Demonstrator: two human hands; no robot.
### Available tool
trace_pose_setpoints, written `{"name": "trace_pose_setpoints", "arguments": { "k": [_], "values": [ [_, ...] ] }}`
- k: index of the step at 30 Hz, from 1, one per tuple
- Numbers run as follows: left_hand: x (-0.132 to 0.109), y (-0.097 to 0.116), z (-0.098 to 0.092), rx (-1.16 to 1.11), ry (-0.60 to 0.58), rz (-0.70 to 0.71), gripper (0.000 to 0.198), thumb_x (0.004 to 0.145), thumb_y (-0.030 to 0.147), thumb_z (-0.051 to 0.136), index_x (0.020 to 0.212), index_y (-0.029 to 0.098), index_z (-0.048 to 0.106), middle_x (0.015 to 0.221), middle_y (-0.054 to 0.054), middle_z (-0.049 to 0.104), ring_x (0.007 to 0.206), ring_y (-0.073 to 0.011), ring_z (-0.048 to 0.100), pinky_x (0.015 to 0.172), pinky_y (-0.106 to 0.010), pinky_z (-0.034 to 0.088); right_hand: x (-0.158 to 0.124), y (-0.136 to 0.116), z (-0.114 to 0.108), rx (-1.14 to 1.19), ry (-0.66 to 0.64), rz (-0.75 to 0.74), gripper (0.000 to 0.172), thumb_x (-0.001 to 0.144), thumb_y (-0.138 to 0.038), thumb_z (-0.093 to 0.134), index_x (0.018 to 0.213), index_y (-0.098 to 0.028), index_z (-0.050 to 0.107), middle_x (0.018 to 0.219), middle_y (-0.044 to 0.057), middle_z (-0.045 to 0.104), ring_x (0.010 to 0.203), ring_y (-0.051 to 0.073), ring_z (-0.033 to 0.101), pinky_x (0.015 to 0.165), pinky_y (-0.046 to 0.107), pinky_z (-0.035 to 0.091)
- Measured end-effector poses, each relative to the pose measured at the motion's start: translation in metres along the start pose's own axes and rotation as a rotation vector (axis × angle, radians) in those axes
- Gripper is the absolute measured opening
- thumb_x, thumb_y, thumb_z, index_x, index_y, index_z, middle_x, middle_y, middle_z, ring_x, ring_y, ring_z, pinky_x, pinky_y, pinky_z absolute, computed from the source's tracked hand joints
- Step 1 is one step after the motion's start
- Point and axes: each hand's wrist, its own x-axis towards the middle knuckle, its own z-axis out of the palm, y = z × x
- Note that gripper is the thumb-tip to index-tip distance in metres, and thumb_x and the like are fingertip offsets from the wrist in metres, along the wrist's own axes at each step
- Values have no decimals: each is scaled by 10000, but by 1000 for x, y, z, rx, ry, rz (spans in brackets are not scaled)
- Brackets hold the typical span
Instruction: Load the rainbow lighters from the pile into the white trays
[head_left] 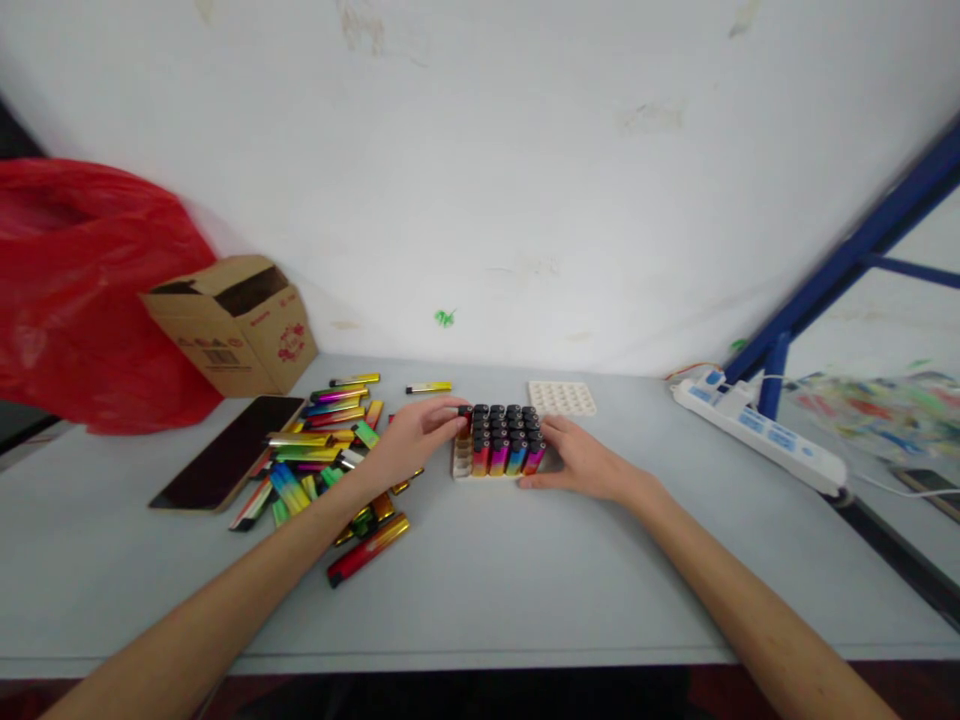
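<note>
A white tray (459,468) in the middle of the grey table (525,580) holds several upright rainbow-coloured sticks (504,440) with black tops. My left hand (414,437) pinches one stick by its black tip at the tray's left row. Against the tray's right side lies my right hand (581,460), fingers curled and touching it. A loose pile of the same coloured sticks (322,450) spreads out to the left of the tray, under my left forearm.
An empty white tray (562,397) lies behind the filled one. A dark phone (229,450), a tilted open cardboard box (236,325) and a red plastic bag (75,290) are at the left. A white power strip (757,430) and a blue frame (847,260) stand at the right.
</note>
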Motion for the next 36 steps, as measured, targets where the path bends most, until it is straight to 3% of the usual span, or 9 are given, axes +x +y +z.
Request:
{"name": "trace_pose_setpoints", "arguments": {
  "k": [6, 11, 14, 18, 24, 27, 30, 36],
  "values": [
    [-2, 0, -12, 179, -47, 52, 447, 844, 391, 744, 1255, 222, 697, 1137, -97, 792, 1115, -291, 731, 1060, -463, 523, -1, -4, -1, -28, 0, 15, 536, 831, -637, 764, 1068, -178, 624, 1074, 120, 641, 1001, 308, 595, 901, 449, 505],
    [4, 10, -43, 632, 129, 169, 356, 898, 370, 629, 1193, 199, 730, 1194, -115, 776, 1124, -303, 712, 1088, -463, 486, -1, -3, -1, -28, 0, 14, 547, 837, -655, 748, 1075, -181, 616, 1073, 115, 636, 999, 302, 588, 907, 453, 506],
    [14, 3, -62, 915, 205, 175, 391, 908, 349, 569, 1212, 169, 737, 1284, -149, 737, 1218, -343, 658, 1144, -487, 422, -1, -3, -1, -31, -3, 17, 549, 835, -657, 749, 1068, -178, 614, 1068, 115, 634, 995, 302, 588, 904, 456, 510],
    [32, -15, -79, 1031, 129, 145, 403, 902, 294, 554, 1230, 151, 740, 1319, -181, 715, 1278, -357, 621, 1167, -479, 391, 0, -3, -1, -19, -13, 23, 554, 836, -646, 755, 1093, -174, 618, 1096, 123, 639, 1021, 309, 590, 922, 466, 508],
    [39, -16, -80, 1207, 22, 16, 303, 880, 271, 552, 1046, 194, 793, 1097, -147, 798, 1056, -351, 718, 998, -447, 503, -1, -3, -1, -3, -9, 18, 547, 834, -637, 763, 1097, -179, 621, 1126, 124, 643, 1047, 311, 597, 941, 464, 508],
    [34, -9, -76, 1140, 64, 49, 313, 843, 259, 577, 1087, 189, 760, 1046, -116, 801, 995, -316, 731, 956, -413, 525, -1, -3, -1, -4, -15, 29, 535, 831, -639, 765, 1068, -181, 623, 1104, 120, 641, 1030, 311, 598, 926, 462, 513],
    [29, -4, -73, 970, 199, 113, 350, 813, 276, 627, 1145, 197, 706, 1001, -79, 792, 957, -284, 735, 979, -419, 524, -1, -3, -1, -4, -19, 33, 525, 829, -638, 767, 1042, -181, 624, 1085, 116, 638, 1013, 309, 595, 915, 462, 514],
    [20, 9, -67, 331, 396, 177, 384, 799, 422, 736, 1100, 198, 657, 961, -52, 709, 905, -237, 741, 881, -392, 585, -1, -2, 0, -22, -8, 10, 537, 837, -634, 762, 1069, -170, 621, 1094, 124, 637, 1022, 312, 587, 919, 454, 501]
  ]
}}
